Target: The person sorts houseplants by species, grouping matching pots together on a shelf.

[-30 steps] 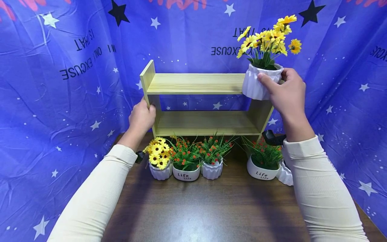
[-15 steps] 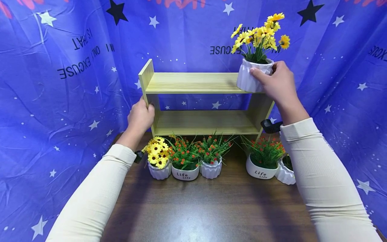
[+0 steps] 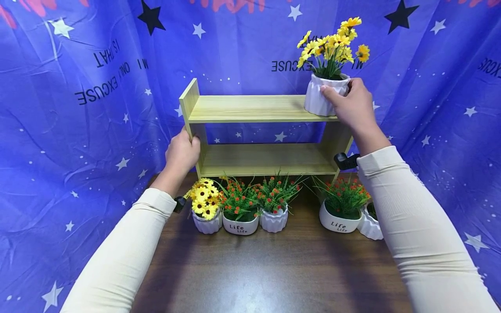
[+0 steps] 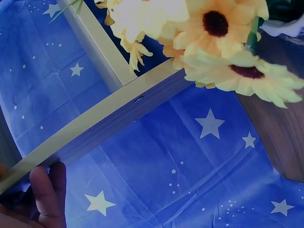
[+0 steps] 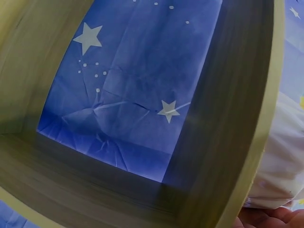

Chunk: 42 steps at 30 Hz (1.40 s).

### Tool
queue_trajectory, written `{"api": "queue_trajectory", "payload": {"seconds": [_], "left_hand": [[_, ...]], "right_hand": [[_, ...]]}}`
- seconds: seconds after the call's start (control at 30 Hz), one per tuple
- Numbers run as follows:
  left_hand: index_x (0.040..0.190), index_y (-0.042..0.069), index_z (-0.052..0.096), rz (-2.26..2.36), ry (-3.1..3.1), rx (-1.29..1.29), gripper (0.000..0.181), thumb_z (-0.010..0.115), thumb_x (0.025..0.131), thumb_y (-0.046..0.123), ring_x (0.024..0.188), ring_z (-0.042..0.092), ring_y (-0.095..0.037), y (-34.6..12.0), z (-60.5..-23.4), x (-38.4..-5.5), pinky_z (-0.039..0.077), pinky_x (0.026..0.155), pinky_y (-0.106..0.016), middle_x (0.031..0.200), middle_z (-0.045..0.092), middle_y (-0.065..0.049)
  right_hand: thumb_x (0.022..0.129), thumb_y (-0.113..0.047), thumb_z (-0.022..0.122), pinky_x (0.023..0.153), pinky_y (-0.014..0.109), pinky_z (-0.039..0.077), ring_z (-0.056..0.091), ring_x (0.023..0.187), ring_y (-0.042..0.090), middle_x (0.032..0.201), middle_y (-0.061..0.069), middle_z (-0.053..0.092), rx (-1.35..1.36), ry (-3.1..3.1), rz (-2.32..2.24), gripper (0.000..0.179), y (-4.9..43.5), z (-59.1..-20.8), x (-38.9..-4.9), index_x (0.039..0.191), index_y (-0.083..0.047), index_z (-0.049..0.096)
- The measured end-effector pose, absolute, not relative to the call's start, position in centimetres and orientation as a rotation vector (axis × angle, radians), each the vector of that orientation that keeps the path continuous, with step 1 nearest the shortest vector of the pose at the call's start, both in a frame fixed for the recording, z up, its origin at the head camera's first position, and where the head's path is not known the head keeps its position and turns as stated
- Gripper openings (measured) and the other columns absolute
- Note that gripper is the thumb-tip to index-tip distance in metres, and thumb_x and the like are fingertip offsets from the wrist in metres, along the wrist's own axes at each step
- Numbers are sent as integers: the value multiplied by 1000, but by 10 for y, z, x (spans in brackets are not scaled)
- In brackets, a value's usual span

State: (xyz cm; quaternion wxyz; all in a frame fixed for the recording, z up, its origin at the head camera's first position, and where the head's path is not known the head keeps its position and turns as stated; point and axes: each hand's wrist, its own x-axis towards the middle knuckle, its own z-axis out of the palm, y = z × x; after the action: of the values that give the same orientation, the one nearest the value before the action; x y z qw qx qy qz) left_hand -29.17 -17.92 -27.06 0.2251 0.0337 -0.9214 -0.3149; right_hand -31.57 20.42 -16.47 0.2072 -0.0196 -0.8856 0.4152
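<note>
My right hand (image 3: 354,104) grips a white pleated flowerpot (image 3: 322,98) of yellow daisies (image 3: 330,47), thumb on its front. The pot is upright at the right end of the upper board of a pale wooden shelf (image 3: 250,106). In the right wrist view the pot (image 5: 280,161) shows beyond the board's edge, with part of the hand (image 5: 266,218) at the bottom. My left hand (image 3: 183,150) holds the shelf's left side panel (image 3: 190,99); the left wrist view shows its fingers (image 4: 45,192) curled at the panel's edge.
Before the shelf, on the brown table (image 3: 250,269), stand a pot of yellow flowers (image 3: 206,224), a white "Life" pot (image 3: 240,227) and a pleated pot (image 3: 274,221) with red blooms. Another "Life" pot (image 3: 340,222) and a pleated pot (image 3: 369,226) stand right. A blue star-patterned curtain (image 3: 98,143) surrounds everything.
My right hand has brought the daisy pot leftward and back, from in front of the shelf's right end to its upper board. The left hand keeps its hold on the panel.
</note>
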Motion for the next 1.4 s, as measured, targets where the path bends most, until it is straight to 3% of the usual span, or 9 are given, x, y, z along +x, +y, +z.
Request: {"api": "queue_trajectory", "payload": {"seconds": [0.37,0.53,0.77,1.07,1.4], "left_hand": [[125,9,53,-865,-2542,98,33,40,100,27,111,59,-46,-179,-272,-291,43,84,-64,125,62,-24],[124,8,53,-867,-2550,100,33,39,100,27,112,59,-47,-178,-272,-291,43,84,-64,125,62,-24],[123,10,53,-876,-2544,108,32,40,100,27,112,59,-46,-178,-272,-292,43,84,-64,126,62,-23],[120,8,54,-866,-2533,102,30,40,100,26,112,59,-47,-178,-271,-291,43,85,-64,126,62,-24],[121,8,53,-874,-2544,98,31,41,100,27,113,58,-47,-178,-271,-291,42,87,-64,127,61,-24]], "right_hand": [[87,-65,59,94,40,45,54,117,25,136,15,56,-66,-2392,1113,83,203,-173,-319,142,-6,43],[89,-60,61,98,36,44,52,121,22,142,13,52,-36,-2353,1208,79,204,-176,-311,145,-8,40],[90,-52,64,106,37,41,49,132,20,149,8,46,20,-2244,1303,74,209,-183,-286,147,-12,40],[91,-41,68,91,28,49,58,120,18,137,6,57,74,-2136,1232,59,228,-212,-249,138,-9,51],[92,-29,70,97,31,46,56,123,20,138,3,57,94,-2110,1234,55,247,-261,-218,140,-10,51]]}}
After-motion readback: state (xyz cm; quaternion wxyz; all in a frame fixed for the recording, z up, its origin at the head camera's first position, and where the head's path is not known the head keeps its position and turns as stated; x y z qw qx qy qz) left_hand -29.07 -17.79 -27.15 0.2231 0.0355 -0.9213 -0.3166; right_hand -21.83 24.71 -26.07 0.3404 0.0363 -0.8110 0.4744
